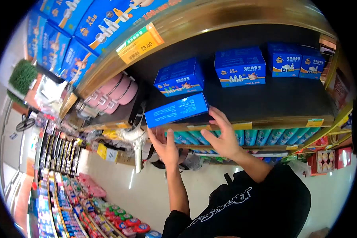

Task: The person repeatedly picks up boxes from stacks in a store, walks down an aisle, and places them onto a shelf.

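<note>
A blue box [176,110] is tilted at the front edge of the dark shelf, between my two hands. My left hand [165,150] has its fingertips at the box's lower left corner, the thumb apart. At the box's right end, the fingertips of my right hand [223,137] touch or nearly touch its side, with the thumb spread below. Right behind it stands another blue box [179,78] with a printed front. Farther right on the shelf are a larger blue box [240,67] and a blue box [284,60] beside a smaller one [311,63].
Overhead, a shelf edge carries a yellow price tag [140,43] marked 23.00. Pink containers [115,92] sit to the left. Teal cans [265,137] line the shelf below. Bottles and packs fill racks at the lower left, beside the pale floor [141,194].
</note>
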`<state>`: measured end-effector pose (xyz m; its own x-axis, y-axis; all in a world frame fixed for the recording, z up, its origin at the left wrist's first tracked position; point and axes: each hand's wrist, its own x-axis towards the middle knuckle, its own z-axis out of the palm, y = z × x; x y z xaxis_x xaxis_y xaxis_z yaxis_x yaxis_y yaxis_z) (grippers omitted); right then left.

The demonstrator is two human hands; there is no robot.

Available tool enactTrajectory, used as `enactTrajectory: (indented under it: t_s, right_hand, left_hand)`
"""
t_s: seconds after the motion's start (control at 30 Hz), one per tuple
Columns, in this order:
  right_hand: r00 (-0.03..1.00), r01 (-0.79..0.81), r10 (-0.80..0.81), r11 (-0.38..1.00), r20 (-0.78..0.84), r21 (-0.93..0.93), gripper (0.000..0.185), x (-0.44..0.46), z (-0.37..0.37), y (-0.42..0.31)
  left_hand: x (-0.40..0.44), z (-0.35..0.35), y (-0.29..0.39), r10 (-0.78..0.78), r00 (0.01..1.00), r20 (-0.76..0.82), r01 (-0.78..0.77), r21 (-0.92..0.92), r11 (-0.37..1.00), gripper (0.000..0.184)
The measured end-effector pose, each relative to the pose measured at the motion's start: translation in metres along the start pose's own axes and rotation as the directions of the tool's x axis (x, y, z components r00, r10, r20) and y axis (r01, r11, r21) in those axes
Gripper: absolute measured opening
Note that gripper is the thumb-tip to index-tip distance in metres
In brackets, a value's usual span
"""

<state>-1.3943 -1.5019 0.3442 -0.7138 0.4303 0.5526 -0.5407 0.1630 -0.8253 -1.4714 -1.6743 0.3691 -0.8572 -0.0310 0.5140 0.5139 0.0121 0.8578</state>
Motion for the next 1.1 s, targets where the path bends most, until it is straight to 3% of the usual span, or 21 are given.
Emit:
enactTrajectory:
  t_s: [0.1,0.2,0.47,0.67,0.8,0.87,0.93,0.97,1.1]
  right_hand:
    - [0.993,-0.115,0.115,0.993,0.016,-0.017,0.070,0.020,0.021,0.012]
    - [0.985,-0.168,0.165,0.983,-0.051,-0.070,0.072,0.030,0.044,0.018]
    - [0.936,-0.239,0.188,0.960,-0.297,-0.148,0.067,0.048,0.084,0.032]
    - [0.900,-0.343,0.350,0.936,-0.260,0.076,0.066,0.060,0.087,0.020]
    - [0.909,-0.190,0.276,0.942,-0.313,0.277,0.063,0.051,0.073,0.017]
    - [0.913,-0.053,0.162,0.957,-0.374,0.284,0.058,0.032,0.065,0.005]
    - [0.901,0.054,0.079,0.955,-0.426,0.290,0.059,0.003,0.048,-0.016]
    - [0.884,0.091,0.033,0.966,-0.467,0.241,0.052,-0.013,0.036,-0.024]
    - [0.808,0.064,0.028,0.989,-0.589,0.134,0.043,-0.105,-0.043,-0.066]
  left_hand:
    - [0.045,0.001,-0.017,-0.073,0.992,0.104,0.067,0.057,0.996,0.076]
    - [0.077,0.000,-0.054,-0.100,0.960,0.261,0.126,-0.084,0.989,0.077]
    - [0.115,-0.009,-0.051,-0.074,0.892,0.445,0.040,0.087,0.995,0.083]
    - [0.127,-0.013,-0.066,-0.086,0.877,0.472,-0.010,0.196,0.980,0.100]
    - [0.130,-0.012,-0.069,-0.057,0.873,0.485,-0.053,0.210,0.976,0.099]
    - [0.128,-0.009,-0.072,0.026,0.906,0.423,-0.188,0.347,0.919,0.094]
    - [0.127,-0.005,-0.070,-0.003,0.899,0.438,-0.089,0.190,0.978,0.091]
    - [0.125,-0.001,-0.073,0.003,0.915,0.404,-0.106,0.235,0.966,0.090]
    - [0.106,0.018,-0.048,0.076,0.952,0.296,-0.185,0.363,0.913,0.086]
